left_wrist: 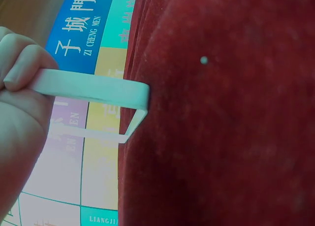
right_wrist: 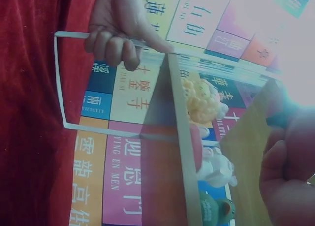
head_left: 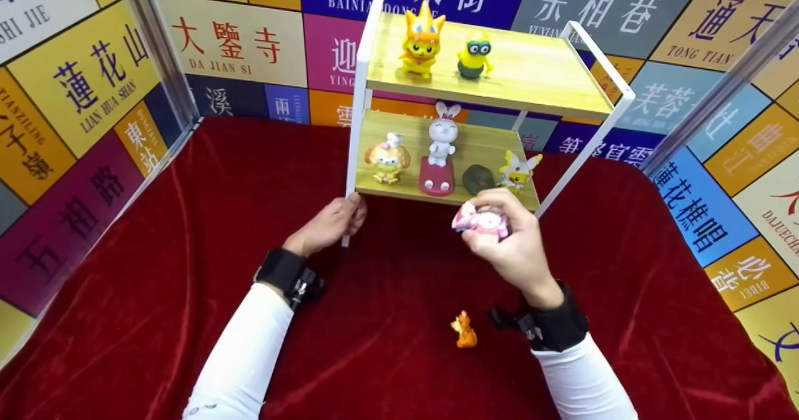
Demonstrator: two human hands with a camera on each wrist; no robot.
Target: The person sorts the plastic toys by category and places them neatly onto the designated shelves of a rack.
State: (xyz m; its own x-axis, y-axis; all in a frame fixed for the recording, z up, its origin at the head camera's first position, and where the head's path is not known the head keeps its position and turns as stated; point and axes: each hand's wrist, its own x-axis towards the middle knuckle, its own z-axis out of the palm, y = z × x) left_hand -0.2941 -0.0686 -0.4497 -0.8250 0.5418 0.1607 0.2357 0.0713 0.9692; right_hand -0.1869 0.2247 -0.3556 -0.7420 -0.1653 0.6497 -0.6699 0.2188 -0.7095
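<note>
My left hand [head_left: 334, 220] grips the lower front leg of the white shelf frame [head_left: 359, 95]; in the left wrist view its fingers [left_wrist: 24, 66] curl round the white bar. My right hand [head_left: 518, 245] holds a pink-and-white figurine [head_left: 490, 221] just in front of the lower shelf board [head_left: 490, 142], fingers and thumb around it. On that board stand a curly-eared figurine in a white hat [head_left: 387, 161], a white rabbit [head_left: 442, 136] on a red base, a dark duck [head_left: 478, 179] and a yellow figurine with white ears [head_left: 518, 173]. The right hand overlaps the board's front edge near the duck.
The upper board [head_left: 530, 73] bears a yellow figurine with an orange crown [head_left: 421, 48] and a goggled yellow-green figurine [head_left: 475, 58]. A small orange figurine [head_left: 464, 331] is on the red cloth [head_left: 374, 345] between the forearms. Printed sign panels [head_left: 237, 45] surround the cloth.
</note>
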